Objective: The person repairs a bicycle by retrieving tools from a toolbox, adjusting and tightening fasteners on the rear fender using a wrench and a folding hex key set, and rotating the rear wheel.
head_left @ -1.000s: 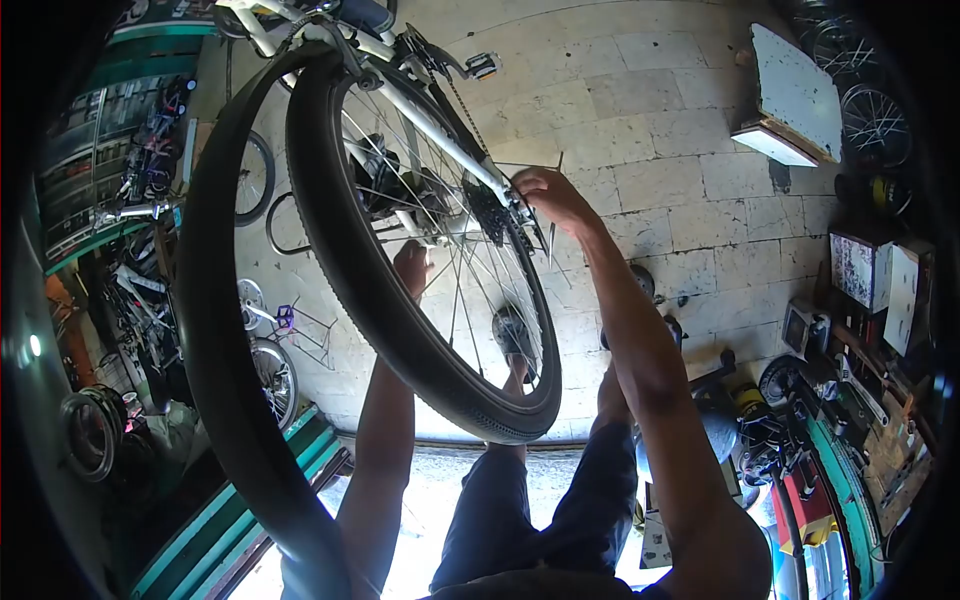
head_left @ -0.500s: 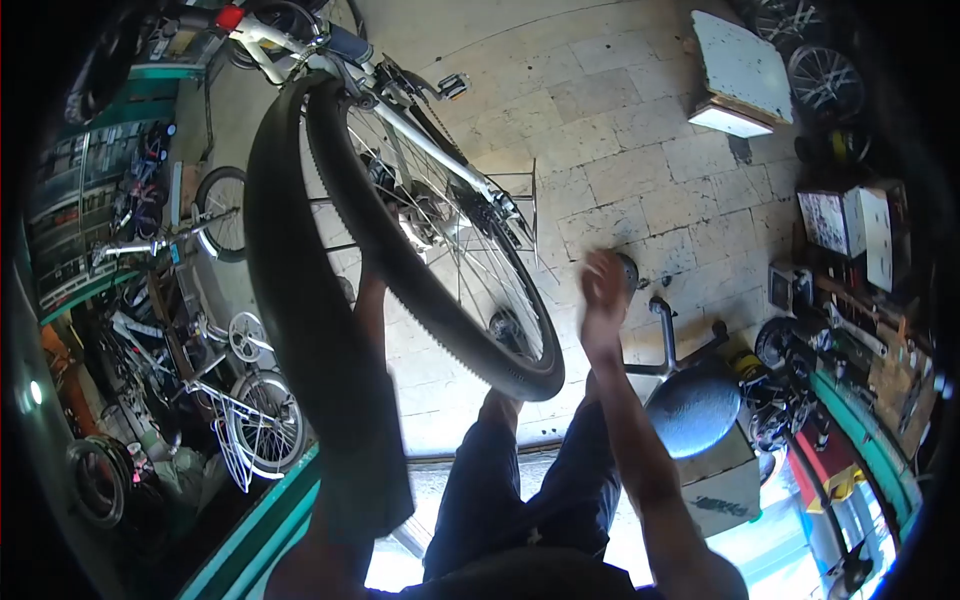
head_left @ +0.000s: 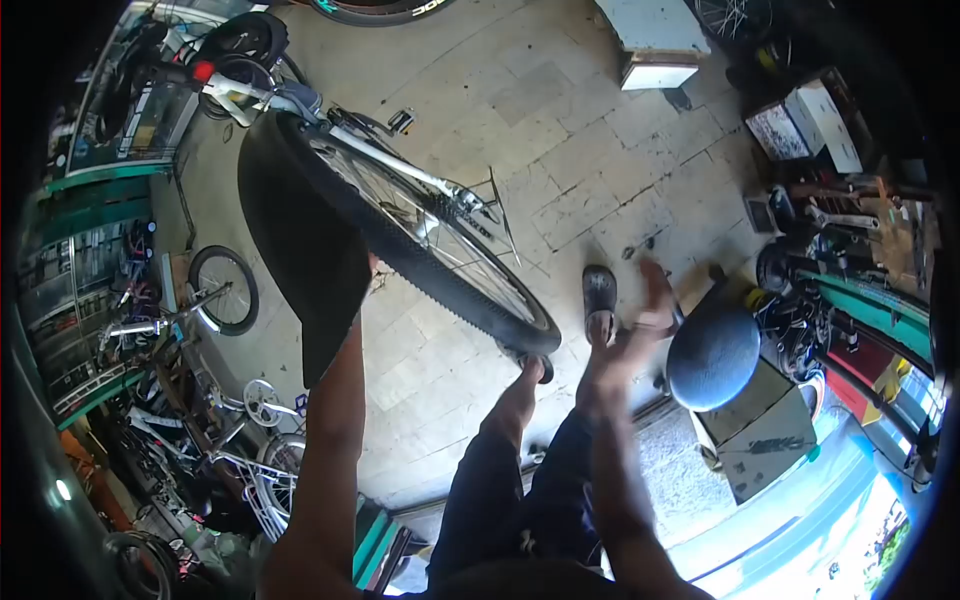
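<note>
Slanting beside my left hand (head_left: 375,268) (grip's hidden, can't tell), the knobby bike tire (head_left: 450,297) ends left of my loosely spread right hand (head_left: 640,330).

Pale tiles cover the floor (head_left: 560,110). At the left, a wheel (head_left: 224,290) lies near a green-edged rack (head_left: 75,290), with a chainring (head_left: 262,402) farther down and tyres (head_left: 140,565) in the lower corner. A lettered tyre (head_left: 380,14) shows at the top edge, left of a white box (head_left: 660,45). At the right, a round stool seat (head_left: 713,358) overlaps a worn crate (head_left: 757,430); a wrench (head_left: 845,219) lies above a green ledge (head_left: 870,306).
</note>
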The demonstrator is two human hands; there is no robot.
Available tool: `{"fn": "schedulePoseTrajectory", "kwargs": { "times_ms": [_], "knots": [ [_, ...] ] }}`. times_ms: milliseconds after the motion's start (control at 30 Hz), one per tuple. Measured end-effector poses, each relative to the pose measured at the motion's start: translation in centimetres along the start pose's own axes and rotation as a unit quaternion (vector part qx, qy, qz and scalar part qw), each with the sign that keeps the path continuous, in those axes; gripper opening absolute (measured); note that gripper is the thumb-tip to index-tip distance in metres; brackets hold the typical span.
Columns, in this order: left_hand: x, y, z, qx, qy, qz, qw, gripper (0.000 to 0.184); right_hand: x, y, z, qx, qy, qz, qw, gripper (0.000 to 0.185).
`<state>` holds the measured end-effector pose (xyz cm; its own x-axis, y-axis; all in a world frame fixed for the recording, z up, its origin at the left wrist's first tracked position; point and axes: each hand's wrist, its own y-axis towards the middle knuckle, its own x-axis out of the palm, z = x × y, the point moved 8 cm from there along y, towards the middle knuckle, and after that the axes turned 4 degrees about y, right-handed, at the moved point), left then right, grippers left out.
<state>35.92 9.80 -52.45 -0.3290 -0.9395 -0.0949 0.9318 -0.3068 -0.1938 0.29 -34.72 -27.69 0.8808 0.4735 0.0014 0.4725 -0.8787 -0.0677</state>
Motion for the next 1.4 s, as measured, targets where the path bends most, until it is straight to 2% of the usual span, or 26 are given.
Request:
{"fn": "schedulePoseTrajectory", "kwargs": {
  "times_ms": [33,100,233,300,400,433,500,533,633,667,767,800,867,933,967,1033,1067,1100,1133,1167,1200,1267,1300,1333,1367,1400],
  "knots": [
    [0.4,-0.2,1.3,0.057,0.147,-0.02,0.987,0.033,-1.5,0.6,-2.4,-0.045,0.027,0.024,0.998,0.073],
    [1.5,-1.1,4.2,0.181,0.436,-0.004,0.881,0.03,-2.4,0.0,-6.9,-0.147,0.056,0.036,0.987,0.074],
    [0.7,-1.0,5.1,0.138,0.342,0.032,0.929,0.036,5.0,-5.1,-4.3,-0.162,-0.083,-0.032,0.983,0.076],
    [0.6,-1.8,2.8,-0.03,0.014,0.037,0.999,0.043,8.4,-5.9,-2.3,-0.162,-0.057,-0.035,0.985,0.077],
    [3.7,-4.0,5.3,-0.107,0.089,-0.008,0.99,0.047,9.1,-4.5,-0.9,-0.078,-0.115,-0.149,0.979,0.074],
    [3.4,-3.7,6.7,-0.057,0.091,0.015,0.994,0.046,9.4,-3.3,-1.7,-0.069,-0.107,-0.167,0.978,0.074],
    [2.6,-3.1,9.1,0.045,0.102,0.062,0.992,0.046,4.8,-0.4,-5.1,-0.109,-0.05,-0.107,0.987,0.071],
    [1.0,-2.4,6.4,0.099,0.213,0.02,0.972,0.043,2.8,0.6,-7.1,-0.144,-0.013,-0.072,0.987,0.07],
    [0.5,-1.6,3.3,0.043,0.254,-0.051,0.965,0.039,1.3,-2.3,-9.2,-0.213,0.006,-0.038,0.976,0.068],
    [-0.3,-1.2,2.0,0.013,0.145,-0.014,0.989,0.038,3.0,-3.8,-7.7,-0.205,-0.028,-0.06,0.977,0.068],
    [-4.2,-1.3,-1.5,0.012,0.121,0.059,0.991,0.033,9.0,-9.1,0.0,-0.106,-0.177,-0.171,0.963,0.066],
    [-3.0,-1.5,-1.0,-0.035,-0.057,-0.054,0.996,0.032,10.1,-8.8,0.6,-0.089,-0.173,-0.176,0.965,0.066],
    [-3.8,-0.7,-3.8,-0.12,0.047,-0.018,0.991,0.031,11.4,-6.5,-1.7,-0.163,-0.085,-0.14,0.973,0.073],
    [0.1,-3.3,0.3,-0.106,-0.019,-0.012,0.994,0.03,11.9,-6.9,-0.1,-0.034,-0.101,-0.269,0.957,0.074],
    [-1.1,-2.2,-0.1,-0.108,-0.033,-0.023,0.993,0.031,13.0,-6.7,-1.9,-0.067,-0.105,-0.315,0.941,0.068],
    [-1.9,-2.8,-0.6,-0.123,-0.045,-0.036,0.991,0.035,14.0,-8.5,-1.2,0.076,-0.2,-0.537,0.816,0.061],
    [-0.3,-3.3,0.8,-0.137,-0.072,-0.017,0.988,0.025,13.4,-8.2,-1.3,0.011,-0.167,-0.5,0.85,0.047],
    [0.7,-3.6,1.7,-0.148,-0.1,0.004,0.984,0.018,13.7,-8.0,-1.3,0.01,-0.17,-0.499,0.85,0.047],
    [1.0,-3.7,2.5,-0.068,0.007,-0.011,0.998,0.013,14.0,-8.2,-0.7,0.034,-0.197,-0.5,0.842,0.041],
    [1.6,-3.5,1.9,-0.069,0.004,-0.01,0.998,0.013,14.4,-8.2,-0.2,0.056,-0.225,-0.503,0.833,0.036],
    [0.7,-3.4,1.3,-0.066,0.022,0.087,0.994,0.013,14.4,-8.3,-0.4,0.044,-0.234,-0.475,0.847,0.029],
    [-0.4,-3.5,4.6,0.039,0.229,0.236,0.943,0.036,15.6,-8.6,-2.9,0.065,-0.225,-0.47,0.851,0.03],
    [0.3,-4.6,5.6,0.035,0.233,0.237,0.943,0.036,16.2,-9.1,-3.2,0.067,-0.235,-0.464,0.851,0.033],
    [3.3,-6.4,9.8,-0.019,0.486,0.22,0.846,0.027,17.3,-8.9,-4.5,0.112,-0.219,-0.541,0.804,0.05],
    [4.3,-6.8,10.1,0.104,0.631,0.211,0.739,0.03,17.4,-7.9,-4.2,0.117,-0.216,-0.543,0.803,0.05],
    [5.4,-8.0,10.2,0.217,0.751,0.243,0.575,0.033,18.0,-7.4,-4.2,0.112,-0.146,-0.595,0.782,0.054]
  ]
}}
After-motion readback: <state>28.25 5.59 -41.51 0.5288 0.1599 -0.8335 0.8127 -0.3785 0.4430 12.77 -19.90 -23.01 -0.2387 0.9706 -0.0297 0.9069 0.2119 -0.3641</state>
